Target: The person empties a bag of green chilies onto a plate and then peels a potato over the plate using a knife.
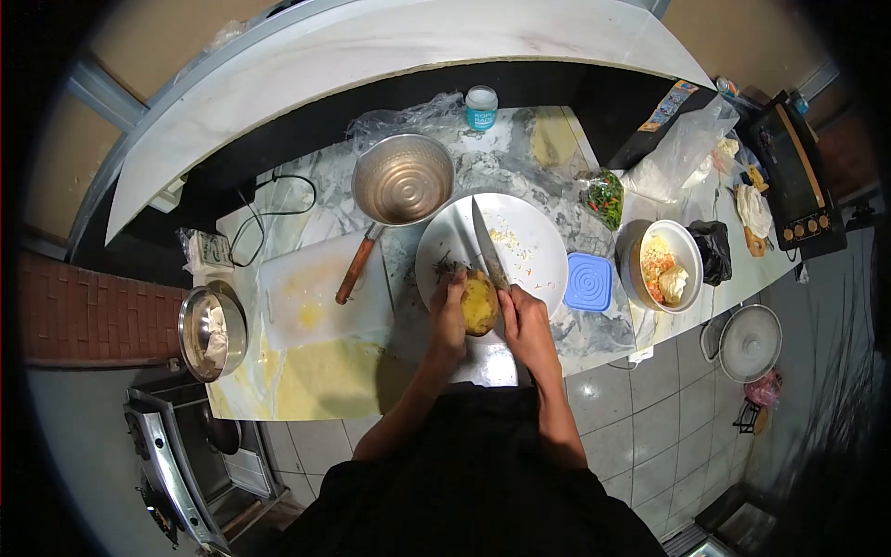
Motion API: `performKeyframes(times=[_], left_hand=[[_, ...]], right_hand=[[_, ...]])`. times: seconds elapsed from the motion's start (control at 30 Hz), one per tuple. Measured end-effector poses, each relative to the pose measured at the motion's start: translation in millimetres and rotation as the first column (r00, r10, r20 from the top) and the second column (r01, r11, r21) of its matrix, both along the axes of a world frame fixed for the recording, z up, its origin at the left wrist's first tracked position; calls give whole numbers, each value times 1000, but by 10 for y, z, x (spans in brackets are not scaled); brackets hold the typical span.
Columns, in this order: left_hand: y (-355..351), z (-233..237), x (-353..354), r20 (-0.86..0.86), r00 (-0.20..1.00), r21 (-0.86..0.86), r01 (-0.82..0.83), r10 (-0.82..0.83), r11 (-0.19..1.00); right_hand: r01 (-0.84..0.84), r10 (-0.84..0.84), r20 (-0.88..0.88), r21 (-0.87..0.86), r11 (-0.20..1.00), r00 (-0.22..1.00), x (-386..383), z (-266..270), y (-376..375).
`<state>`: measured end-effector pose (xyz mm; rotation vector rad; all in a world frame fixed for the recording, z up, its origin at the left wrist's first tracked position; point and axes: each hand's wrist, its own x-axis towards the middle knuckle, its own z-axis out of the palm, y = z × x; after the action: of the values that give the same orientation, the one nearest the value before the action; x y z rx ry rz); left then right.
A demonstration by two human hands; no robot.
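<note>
My left hand (449, 320) is wrapped around the left side of a potato (480, 306), partly peeled, with yellow flesh and patches of brown skin. In my right hand (527, 327) is a kitchen knife (486, 239), its handle in my fingers and its blade pointing away from me, close by the potato's upper right side. Both hands are over the near edge of a white plate (549, 243). Small pale and orange bits (512, 243) lie on the plate, and dark peelings (444, 265) show beside my left fingers.
Left of the plate are a saucepan (404, 181) with a wooden handle, a white cutting board (327, 290) and a steel bowl (235, 320). To the right sit a blue lid (588, 282), a bag of chillies (603, 198) and a white bowl (689, 243) of shredded food. Behind stands a jar (481, 111).
</note>
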<state>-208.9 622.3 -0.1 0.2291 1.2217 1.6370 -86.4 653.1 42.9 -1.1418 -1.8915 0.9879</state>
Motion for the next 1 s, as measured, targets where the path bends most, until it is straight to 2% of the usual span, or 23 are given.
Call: performKeyframes(times=[0.1, 0.17, 0.23, 0.37, 0.47, 0.6, 0.67, 0.73, 0.83, 0.9, 1.0], left_hand=[[13, 181, -48, 68, 998, 8, -9, 8, 1000], [33, 173, -41, 37, 999, 8, -19, 18, 1000], [17, 152, -57, 7, 999, 0, -34, 34, 999], [3, 8, -53, 5, 1000, -8, 6, -6, 1000], [-30, 107, -44, 43, 999, -22, 22, -21, 1000], [-2, 32, -72, 64, 998, -3, -4, 4, 1000], [2, 48, -51, 76, 997, -13, -5, 6, 1000], [27, 67, -75, 83, 997, -21, -7, 8, 1000], [-50, 4, -62, 30, 998, -8, 57, -56, 998], [-48, 40, 4, -62, 997, -17, 41, -42, 999], [-18, 166, -32, 25, 1000, 0, -10, 10, 1000]], right_hand=[[-9, 9, 10, -40, 999, 1000, 4, 85, -80], [-23, 22, -12, -42, 999, 1000, -6, 90, -114], [-112, 112, -67, 9, 994, 991, -32, 127, -156], [-54, 53, -18, -51, 997, 998, -30, 140, -123], [-13, 14, 26, -46, 999, 1000, -19, 103, -71], [-12, 13, 26, -34, 999, 1000, 8, 130, -114], [-71, 72, -32, 22, 997, 997, -17, 160, -174], [-62, 62, -32, -8, 998, 998, -30, 131, -153], [-38, 37, -19, -20, 999, 999, -40, 131, -82], [13, -14, 14, 69, 998, 1000, -32, 74, 28], [-7, 7, 11, 9, 1000, 1000, -14, 145, -78]])
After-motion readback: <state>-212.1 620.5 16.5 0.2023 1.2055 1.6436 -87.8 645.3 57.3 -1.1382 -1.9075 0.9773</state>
